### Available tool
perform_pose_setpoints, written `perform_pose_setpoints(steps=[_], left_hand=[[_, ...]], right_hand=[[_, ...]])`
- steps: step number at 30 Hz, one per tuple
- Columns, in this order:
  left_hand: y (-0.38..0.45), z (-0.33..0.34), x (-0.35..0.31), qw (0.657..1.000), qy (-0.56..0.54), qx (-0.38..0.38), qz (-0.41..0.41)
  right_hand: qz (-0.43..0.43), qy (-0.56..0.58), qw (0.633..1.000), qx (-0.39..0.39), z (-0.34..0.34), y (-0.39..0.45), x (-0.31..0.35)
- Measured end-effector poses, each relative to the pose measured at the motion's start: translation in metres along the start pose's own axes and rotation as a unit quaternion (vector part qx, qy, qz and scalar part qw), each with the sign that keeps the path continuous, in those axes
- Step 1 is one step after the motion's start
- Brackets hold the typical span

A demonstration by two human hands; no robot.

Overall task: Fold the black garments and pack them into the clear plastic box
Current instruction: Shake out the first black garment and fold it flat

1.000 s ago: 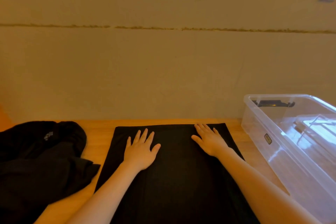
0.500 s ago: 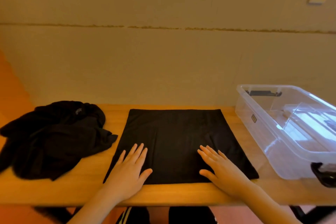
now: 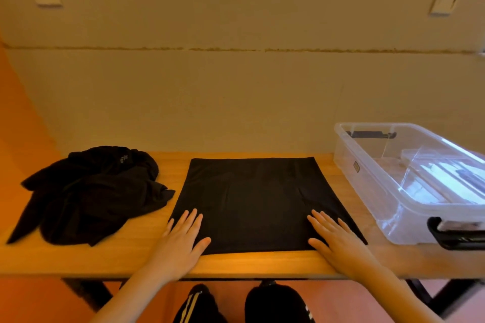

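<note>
A folded black garment (image 3: pixel 256 199) lay flat as a neat rectangle in the middle of the wooden surface (image 3: pixel 262 262), its near edge close to the front rim; the left hand (image 3: pixel 181 238) rested palm down on the near left corner of the cloth, fingers straight and slightly spread, the thumb angled out onto the fabric and the heel of the palm over bare wood; the right hand (image 3: pixel 334 237) lay the same way on the near right corner, fingers straight and fanned, pinching nothing; both forearms reached in from the bottom of the view. To the left, apart from the folded piece, a crumpled pile of black garments (image 3: pixel 91 191) sat in a loose heap with a small pale logo showing near its top. To the right stood the clear plastic box (image 3: pixel 367 181), open at the top, with a dark handle at its far end and another dark latch at its near end; a clear lid seemed to lie inside or behind it, though I could not tell which. A pale wall (image 3: pixel 236 86) rose behind the surface, carrying two light plates high up.
</note>
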State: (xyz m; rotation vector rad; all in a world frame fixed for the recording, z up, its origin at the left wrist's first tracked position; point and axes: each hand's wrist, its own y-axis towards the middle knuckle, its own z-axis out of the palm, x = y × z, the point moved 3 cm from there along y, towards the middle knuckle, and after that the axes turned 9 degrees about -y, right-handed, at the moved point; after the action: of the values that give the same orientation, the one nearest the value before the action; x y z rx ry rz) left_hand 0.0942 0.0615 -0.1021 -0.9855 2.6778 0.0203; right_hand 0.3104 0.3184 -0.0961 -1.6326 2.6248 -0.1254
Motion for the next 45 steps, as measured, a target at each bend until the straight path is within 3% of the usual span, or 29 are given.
perform_pose_setpoints(steps=[4, 12, 14, 17, 24, 27, 32, 37, 38, 41, 45], left_hand=[[-0.008, -0.002, 0.012, 1.000, -0.008, -0.004, 0.013], [-0.049, 0.010, 0.020, 0.992, 0.006, -0.036, 0.122], [-0.056, 0.006, 0.026, 0.992, 0.040, -0.033, 0.115], [-0.063, 0.010, 0.032, 0.991, 0.021, -0.021, 0.130], [-0.080, 0.013, 0.032, 0.972, -0.046, -0.159, 0.168], [-0.082, 0.011, 0.035, 0.965, -0.101, -0.170, 0.174], [-0.082, -0.023, 0.031, 0.964, -0.182, -0.172, 0.088], [-0.069, -0.057, 0.028, 0.973, -0.159, -0.148, 0.074], [-0.067, -0.062, 0.026, 0.973, -0.157, -0.150, 0.076], [-0.060, -0.086, 0.018, 0.961, -0.186, -0.194, 0.069], [-0.050, -0.139, 0.008, 0.935, -0.224, -0.268, 0.070]], right_hand=[[0.014, 0.003, 1.000, 0.007, 0.003, -0.014, -0.021], [-0.051, -0.037, 0.998, -0.021, 0.016, -0.050, -0.020], [-0.054, -0.070, 0.994, -0.072, 0.016, -0.058, -0.026], [-0.062, -0.019, 0.982, -0.178, 0.020, -0.074, -0.032], [-0.029, -0.018, 0.951, -0.307, 0.023, -0.090, -0.022], [-0.028, -0.013, 0.939, -0.344, 0.020, -0.094, -0.020], [-0.013, 0.032, 0.953, -0.300, 0.006, -0.088, -0.028], [-0.002, 0.002, 0.995, -0.103, -0.015, -0.071, -0.030], [0.010, 0.009, 0.996, -0.092, -0.020, -0.070, -0.030], [0.042, 0.109, 0.978, -0.171, -0.050, -0.067, -0.039], [0.064, 0.151, 0.954, -0.250, -0.113, -0.061, -0.036]])
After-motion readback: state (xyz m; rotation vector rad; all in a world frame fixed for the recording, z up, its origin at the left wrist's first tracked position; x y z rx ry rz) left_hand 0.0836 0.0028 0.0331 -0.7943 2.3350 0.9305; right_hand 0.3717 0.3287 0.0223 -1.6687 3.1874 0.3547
